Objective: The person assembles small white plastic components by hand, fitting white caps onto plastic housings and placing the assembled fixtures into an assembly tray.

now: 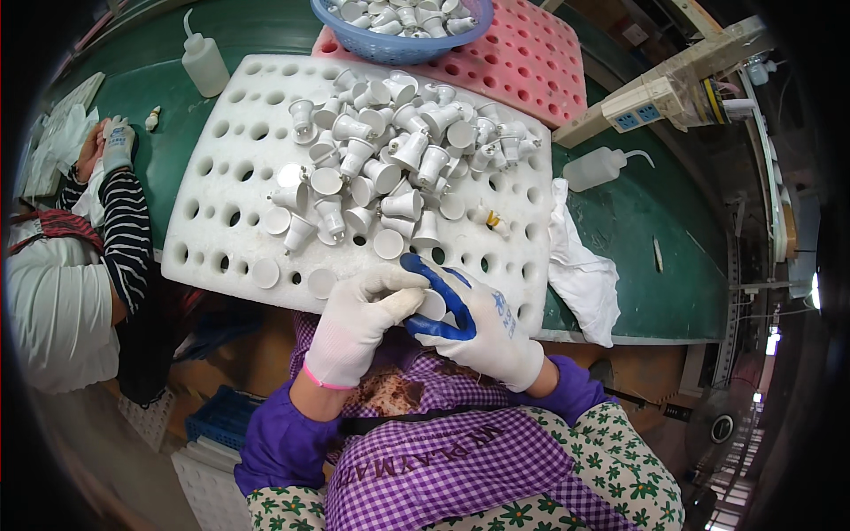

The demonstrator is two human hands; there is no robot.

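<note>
Both of my hands meet over the near edge of a white foam board (204,212) full of round holes. My right hand (478,323), in a white glove with blue-coated fingers, curls around a small white bell (432,305). My left hand (354,323), in a plain white glove, pinches at the same bell from the other side, its thumb and fingertips close together. The fingers hide part of this bell. Just beyond my hands lies a heap of similar white bells (385,173), many with small metal loops on top. A small white and yellow piece (491,219) lies right of the heap.
A blue basket (403,44) of bells stands on a pink foam board (531,66) behind. Squeeze bottles (205,66) stand left and lie right (598,168). A white cloth (580,274) lies at right, near a wooden post (655,84). Another person (66,265) works at left.
</note>
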